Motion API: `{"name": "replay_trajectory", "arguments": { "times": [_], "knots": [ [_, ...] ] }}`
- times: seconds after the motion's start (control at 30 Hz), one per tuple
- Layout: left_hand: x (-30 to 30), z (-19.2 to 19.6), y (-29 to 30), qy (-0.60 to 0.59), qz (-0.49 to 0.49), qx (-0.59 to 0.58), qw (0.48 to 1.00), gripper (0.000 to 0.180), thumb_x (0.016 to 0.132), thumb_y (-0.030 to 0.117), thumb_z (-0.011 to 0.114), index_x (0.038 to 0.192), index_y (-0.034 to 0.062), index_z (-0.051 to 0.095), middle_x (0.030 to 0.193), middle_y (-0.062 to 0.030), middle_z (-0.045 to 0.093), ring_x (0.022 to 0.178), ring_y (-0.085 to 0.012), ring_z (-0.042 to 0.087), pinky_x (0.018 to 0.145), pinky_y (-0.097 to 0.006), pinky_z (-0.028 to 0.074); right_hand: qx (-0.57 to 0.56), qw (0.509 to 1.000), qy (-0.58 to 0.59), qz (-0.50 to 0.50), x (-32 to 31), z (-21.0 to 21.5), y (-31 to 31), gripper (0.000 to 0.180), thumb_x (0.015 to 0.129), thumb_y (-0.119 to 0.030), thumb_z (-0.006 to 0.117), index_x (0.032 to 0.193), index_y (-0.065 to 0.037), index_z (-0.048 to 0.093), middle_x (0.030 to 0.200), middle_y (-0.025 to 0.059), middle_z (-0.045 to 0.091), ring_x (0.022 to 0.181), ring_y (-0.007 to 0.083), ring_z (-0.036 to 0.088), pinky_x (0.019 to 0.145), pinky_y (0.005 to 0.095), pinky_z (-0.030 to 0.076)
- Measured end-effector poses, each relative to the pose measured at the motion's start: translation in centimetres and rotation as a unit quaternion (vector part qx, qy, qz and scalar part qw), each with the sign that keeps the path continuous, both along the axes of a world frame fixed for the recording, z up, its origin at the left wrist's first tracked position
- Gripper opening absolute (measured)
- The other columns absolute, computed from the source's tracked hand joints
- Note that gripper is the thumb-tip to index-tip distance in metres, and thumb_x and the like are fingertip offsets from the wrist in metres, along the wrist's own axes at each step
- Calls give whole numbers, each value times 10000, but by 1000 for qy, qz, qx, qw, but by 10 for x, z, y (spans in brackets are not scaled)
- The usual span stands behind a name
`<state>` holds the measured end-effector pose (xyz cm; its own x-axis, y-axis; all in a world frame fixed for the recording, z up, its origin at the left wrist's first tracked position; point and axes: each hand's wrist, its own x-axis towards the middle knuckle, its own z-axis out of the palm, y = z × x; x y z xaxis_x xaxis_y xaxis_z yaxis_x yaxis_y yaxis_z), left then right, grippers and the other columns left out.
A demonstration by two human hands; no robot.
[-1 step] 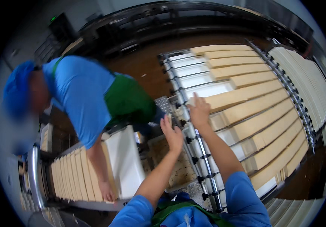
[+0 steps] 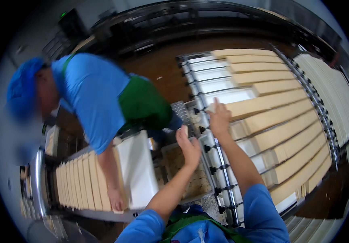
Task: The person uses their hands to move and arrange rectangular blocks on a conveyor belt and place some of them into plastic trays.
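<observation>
My right hand [image 2: 220, 120] is at the left end of a long cream-coloured slab [image 2: 271, 103] on a rack of white trays. A small pale piece [image 2: 211, 107] shows at its bent fingers. My left hand [image 2: 189, 149] is raised to the left of the rack, above a bin of pale scraps [image 2: 198, 184]. Its fingers are drawn together around another small pale piece [image 2: 186, 130], partly hidden. What the pieces and slabs are made of cannot be told.
A metal rail with black fittings [image 2: 222, 162] edges the rack. At left, a co-worker in a blue shirt [image 2: 89, 89] and green apron leans over a row of cream slabs [image 2: 81, 182] beside a white board [image 2: 138, 170]. More pale sheets [image 2: 324, 89] lie at far right.
The view has shifted slightly, so the surroundings sit a little farther right and lower. My hands keep nearly the same pose. The co-worker's hand has shifted slightly along the slabs.
</observation>
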<state>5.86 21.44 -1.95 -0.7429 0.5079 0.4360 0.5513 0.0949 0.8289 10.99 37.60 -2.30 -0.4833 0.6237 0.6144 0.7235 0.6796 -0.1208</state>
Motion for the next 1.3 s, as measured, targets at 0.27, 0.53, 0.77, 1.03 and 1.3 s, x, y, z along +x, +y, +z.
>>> {"name": "replay_trajectory", "arguments": {
  "times": [0.27,0.53,0.77,1.03,1.3],
  "knots": [
    [44,3,-162,-76,-119,-17,990,401,819,-7,512,1218,33,494,1274,-207,402,1113,-372,482,930,-387,434,-69,985,-108,-120,16,16,0,222,822,-297,655,1033,-281,723,1477,72,362,1205,281,488,909,495,418],
    [-55,-12,-348,-23,286,-197,937,483,828,126,603,1250,-42,437,1272,-321,391,1215,-475,336,1016,-548,287,-88,987,66,-114,-18,9,-33,242,828,-216,630,1057,-190,705,1403,112,437,1194,309,481,981,493,356],
    [-129,-46,-464,-175,377,-307,856,895,648,217,827,1297,-86,290,1262,-321,326,1175,-479,339,1011,-505,308,-119,921,132,348,-110,44,-273,217,771,-66,604,984,-51,641,1257,164,512,1191,336,437,1029,449,277],
    [-128,-26,-455,-172,312,-321,877,790,685,260,806,1244,-74,359,1204,-304,401,1103,-457,443,949,-456,402,-225,913,-186,284,-293,-44,-392,652,848,-376,606,1397,-93,398,1491,194,236,1289,371,329,1031,503,275],
    [-142,-20,-470,-205,217,-376,877,812,684,314,793,1238,-85,352,1101,-276,436,913,-444,556,751,-456,507,-304,876,-307,215,-389,-11,-423,746,856,-582,501,1432,-139,329,1499,184,211,1218,390,434,990,489,400]
  ]
}}
